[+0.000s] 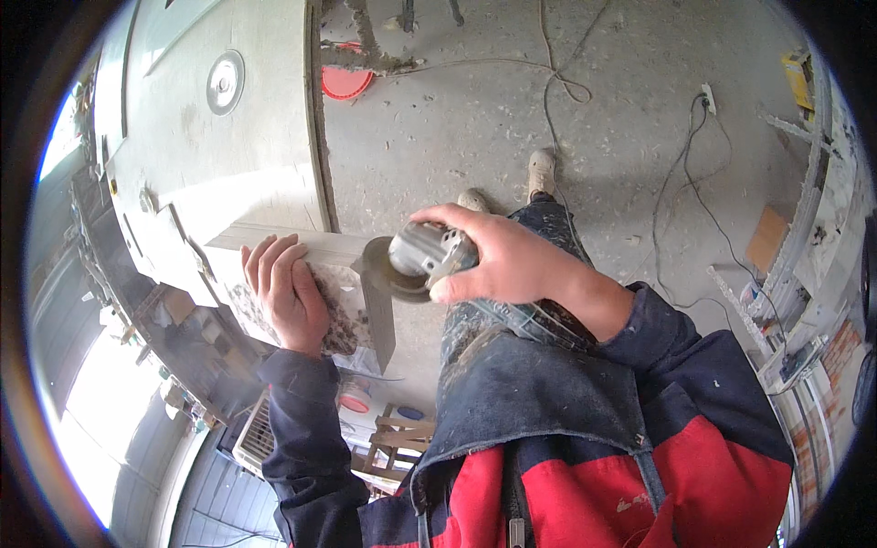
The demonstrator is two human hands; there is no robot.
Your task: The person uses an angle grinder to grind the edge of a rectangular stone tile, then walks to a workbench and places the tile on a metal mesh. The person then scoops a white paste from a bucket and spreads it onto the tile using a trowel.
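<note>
My right hand (516, 260) is closed around the body of an angle grinder (438, 248). The grinder's round disc (376, 272) is at the right edge of a box-shaped stone piece (345, 320); whether they touch I cannot tell. That piece has smooth grey sides and a dark-speckled, rough face, and lies at the near end of the workbench. My left hand (290, 297) grips its far edge, fingers bent over the rim and thumb along the speckled face. The grinder's rear end is hidden by my hand.
On the pale workbench top (265, 155) lies a round metal disc (226, 82). A red lid (347, 83) is on the dusty floor beyond. Cables (687, 173) trail across the floor at right, near a cardboard piece (767, 237). A wooden stand (397, 440) is close by my left side.
</note>
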